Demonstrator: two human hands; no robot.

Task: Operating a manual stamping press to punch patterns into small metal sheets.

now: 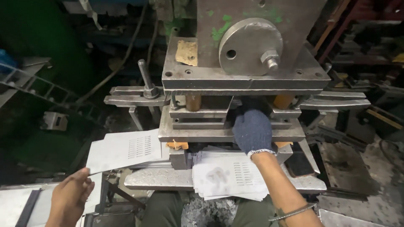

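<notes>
Dim workshop press (235, 84), left hand (69, 195) pinching slotted sheet (124, 149) — gloved right hand (252, 130) in die, grip unclear

The press (235, 80) in the middle of the frame is heavy metal, dull grey, rough and stained, with flakes of green paint near the top. The right hand (252, 131) wears a dark blue knitted cloth glove with a white cuff. The slotted sheets (229, 174) at lower centre and the one (126, 150) at left look like thin matt grey metal, smudged. The left hand (71, 195) is bare.
</notes>
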